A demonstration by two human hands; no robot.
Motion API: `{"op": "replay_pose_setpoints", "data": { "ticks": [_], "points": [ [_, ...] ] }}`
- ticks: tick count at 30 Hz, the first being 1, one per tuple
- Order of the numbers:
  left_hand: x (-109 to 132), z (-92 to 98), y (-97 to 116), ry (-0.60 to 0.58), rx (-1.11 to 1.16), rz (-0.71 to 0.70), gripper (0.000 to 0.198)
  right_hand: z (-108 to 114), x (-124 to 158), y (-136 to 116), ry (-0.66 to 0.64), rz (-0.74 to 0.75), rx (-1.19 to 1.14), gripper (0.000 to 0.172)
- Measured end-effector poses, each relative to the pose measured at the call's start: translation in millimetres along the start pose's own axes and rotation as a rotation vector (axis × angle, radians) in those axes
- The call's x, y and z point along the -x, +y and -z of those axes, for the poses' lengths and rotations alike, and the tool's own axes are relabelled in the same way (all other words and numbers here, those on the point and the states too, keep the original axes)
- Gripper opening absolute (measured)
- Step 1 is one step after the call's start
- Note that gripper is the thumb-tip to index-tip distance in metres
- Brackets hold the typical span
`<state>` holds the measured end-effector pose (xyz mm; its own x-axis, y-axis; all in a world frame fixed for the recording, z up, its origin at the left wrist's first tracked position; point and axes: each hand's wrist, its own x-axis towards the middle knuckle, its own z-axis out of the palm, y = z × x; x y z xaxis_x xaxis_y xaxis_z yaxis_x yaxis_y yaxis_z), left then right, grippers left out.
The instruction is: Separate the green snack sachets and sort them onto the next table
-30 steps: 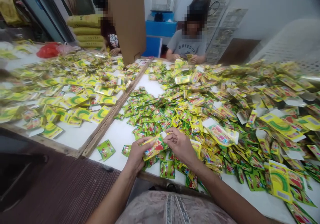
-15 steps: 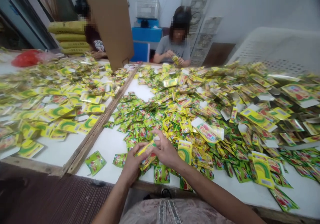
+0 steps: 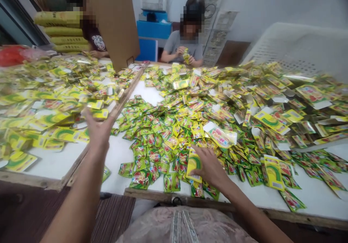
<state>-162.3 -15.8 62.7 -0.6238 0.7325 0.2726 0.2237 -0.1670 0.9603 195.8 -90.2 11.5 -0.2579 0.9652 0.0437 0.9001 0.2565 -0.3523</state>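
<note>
Head view, nearest first: the right hand (image 3: 210,168) lies low over the near edge of the white tabletop (image 3: 312,196), fingers curled round the right side of a yellow packet (image 3: 193,163) with a green arc on it, holding it tilted up from the heap. The left hand (image 3: 99,129) is lifted and spread wide, palm forward, with nothing in it. It hangs above the wooden rail (image 3: 130,87) that divides this tabletop from the left tabletop (image 3: 57,163).

Small green sachets (image 3: 152,156) lie in a loose drift round the held packet, some right at the near edge. Larger yellow packets pile up behind them, toward the right edge and the far edge.

The packet looks light, thin and glossy, so it will likely flex and slide on its neighbours. A pinch at a flat side margin or at the white top flap seems the surest hold, since a grip across the middle would crease it.

Bare white surface shows along the near right corner, in a patch just left of the sachets, and in a strip near the rail farther back. Elsewhere a sweeping hand would push sachets off the near edge.

Beyond the heap a white basket (image 3: 299,44) rises at the far right corner and a cardboard sheet (image 3: 111,22) leans at the far end of the rail. A co-worker in a grey shirt (image 3: 185,45) sits at the far edge holding a packet, and a second person (image 3: 95,42) sits behind the cardboard, beside stacked yellow sacks (image 3: 58,29).
</note>
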Motion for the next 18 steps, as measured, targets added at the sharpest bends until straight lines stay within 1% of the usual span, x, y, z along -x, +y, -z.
{"op": "replay_pose_setpoints", "data": {
  "ticks": [1, 3, 4, 6, 7, 8, 9, 10, 11, 12, 13, 14, 15, 16, 18],
  "points": [
    [20.2, -8.5, -3.5, -0.072, -0.03, 0.084, 0.082, -2.0, 1.3, 1.0, 0.002, -0.019, 0.006, 0.076],
    [69.4, -24.0, -10.7, -0.336, -0.009, 0.23, 0.052, -2.2, 3.0, 3.4, 0.036, -0.019, 0.008, 0.071],
    [94.7, -30.3, -13.1, -0.434, -0.022, 0.256, 0.041, -1.2, 3.8, 5.3, 0.054, 0.006, 0.012, 0.07],
    [139.3, -40.7, -14.0, -0.565, -0.086, 0.213, 0.029, 0.4, 5.5, 9.7, 0.059, 0.068, -0.002, 0.072],
    [157.3, -45.3, -12.5, -0.621, -0.115, 0.158, 0.026, 0.0, 6.1, 11.4, 0.051, 0.073, -0.036, 0.071],
    [172.2, -50.2, -10.1, -0.695, -0.133, 0.082, 0.028, -1.5, 6.2, 12.2, 0.047, 0.049, -0.093, 0.068],
    [184.1, -55.3, -7.4, -0.784, -0.144, -0.001, 0.036, -4.0, 5.7, 11.6, 0.052, -0.001, -0.175, 0.064],
    [193.4, -60.9, -4.9, -0.877, -0.156, -0.086, 0.049, -7.1, 4.4, 9.3, 0.065, -0.071, -0.277, 0.058],
    [200.4, -66.6, -3.0, -0.964, -0.177, -0.16, 0.066, -10.2, 2.3, 5.2, 0.087, -0.153, -0.387, 0.052],
    [205.0, -72.2, -1.9, -1.026, -0.211, -0.211, 0.081, -12.6, -0.6, -0.7, 0.109, -0.231, -0.496, 0.048],
    [207.4, -77.2, -1.6, -1.055, -0.253, -0.24, 0.091, -13.6, -4.1, -7.7, 0.117, -0.29, -0.604, 0.045],
    [207.3, -80.9, -2.0, -1.047, -0.29, -0.246, 0.093, -12.9, -8.3, -15.5, 0.111, -0.321, -0.712, 0.042],
    [204.8, -83.0, -2.9, -1.008, -0.31, -0.224, 0.088, -10.4, -12.9, -23.1, 0.092, -0.324, -0.813, 0.041],
    [199.9, -83.2, -4.3, -0.953, -0.309, -0.173, 0.079, -6.2, -17.9, -29.9, 0.072, -0.303, -0.897, 0.039],
    [185.1, -77.6, -7.8, -0.826, -0.243, 0.014, 0.062, 4.1, -29.4, -39.1, 0.056, -0.193, -0.962, 0.036]
  ]
}}
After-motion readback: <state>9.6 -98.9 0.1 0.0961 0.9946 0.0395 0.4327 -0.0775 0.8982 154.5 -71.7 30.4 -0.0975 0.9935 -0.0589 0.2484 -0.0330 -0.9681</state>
